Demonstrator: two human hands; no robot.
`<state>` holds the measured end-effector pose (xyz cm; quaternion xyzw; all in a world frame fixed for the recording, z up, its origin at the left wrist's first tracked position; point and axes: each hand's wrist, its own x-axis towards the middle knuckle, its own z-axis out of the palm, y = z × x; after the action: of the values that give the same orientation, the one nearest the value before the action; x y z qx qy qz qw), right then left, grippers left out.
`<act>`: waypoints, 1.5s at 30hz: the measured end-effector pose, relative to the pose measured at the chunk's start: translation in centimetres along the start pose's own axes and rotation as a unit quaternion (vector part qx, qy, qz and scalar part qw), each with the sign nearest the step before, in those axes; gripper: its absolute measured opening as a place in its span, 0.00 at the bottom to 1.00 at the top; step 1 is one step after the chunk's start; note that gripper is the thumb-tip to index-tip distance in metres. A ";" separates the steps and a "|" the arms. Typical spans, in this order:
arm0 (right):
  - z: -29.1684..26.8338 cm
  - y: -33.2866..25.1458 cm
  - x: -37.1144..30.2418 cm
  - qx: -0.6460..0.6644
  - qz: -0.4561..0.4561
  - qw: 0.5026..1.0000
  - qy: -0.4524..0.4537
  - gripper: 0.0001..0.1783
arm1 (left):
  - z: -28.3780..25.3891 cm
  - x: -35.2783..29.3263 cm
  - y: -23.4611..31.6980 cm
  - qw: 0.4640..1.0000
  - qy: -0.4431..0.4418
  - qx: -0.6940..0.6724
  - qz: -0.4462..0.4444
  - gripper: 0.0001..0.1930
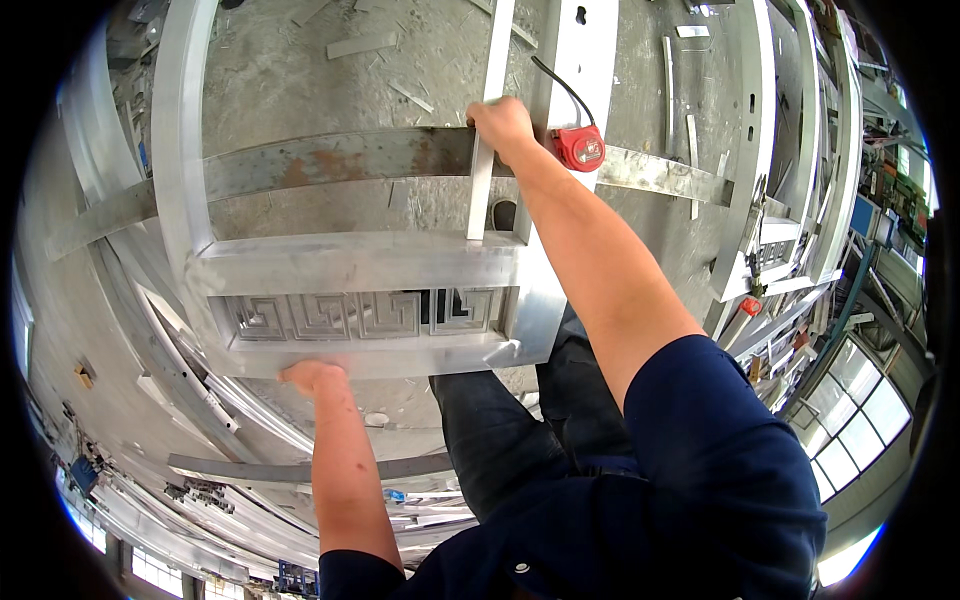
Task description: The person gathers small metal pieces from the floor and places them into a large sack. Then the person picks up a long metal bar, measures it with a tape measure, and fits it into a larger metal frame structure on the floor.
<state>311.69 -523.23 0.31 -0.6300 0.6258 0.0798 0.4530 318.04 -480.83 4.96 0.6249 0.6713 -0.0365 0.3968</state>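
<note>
A silvery metal frame lies before me, with a panel of square spiral fretwork set between its two near crossbars. My right hand is closed around a slim metal bar, which runs away from me beside the frame's wide right-hand upright. The bar's near end meets the upper crossbar. At the near crossbar's front edge is my left hand, smeared by motion, its fingers partly hidden. A red tape measure sits on the right upright, just right of my right hand, with a black strap.
A rust-stained flat metal beam passes crosswise under the frame. Another frame stands to the right, with a red-ended tool near its corner. Metal offcuts litter the concrete floor. Long metal profiles lie at left.
</note>
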 end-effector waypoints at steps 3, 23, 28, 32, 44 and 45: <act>0.0 -0.3 -0.2 -0.006 0.005 1.000 -0.007 0.21 | -0.1 0.1 -0.1 1.000 0.000 0.011 0.005 0.36; 0.8 1.0 1.6 0.107 0.018 0.994 -0.009 0.17 | 0.5 5.8 -1.1 0.772 -0.022 0.597 0.216 0.35; 0.9 -0.7 -0.1 0.098 0.049 0.994 -0.016 0.16 | 0.0 3.7 -0.4 1.000 0.017 -0.008 0.022 0.42; 1.1 -0.9 -0.6 0.115 0.048 0.992 -0.023 0.17 | -0.1 5.8 -1.3 0.999 0.038 0.008 0.035 0.42; 0.5 -1.1 -0.9 0.117 0.040 0.992 -0.012 0.18 | -0.7 4.7 -0.1 0.784 -0.051 0.584 0.204 0.36; 0.2 -0.9 -0.9 0.123 0.036 0.992 -0.002 0.17 | -0.7 4.3 0.1 0.624 -0.054 0.733 0.264 0.35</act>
<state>312.36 -522.64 1.18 -0.5463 0.6519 0.0198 0.5255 318.24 -476.91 2.97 0.8566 0.2056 -0.4437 -0.1649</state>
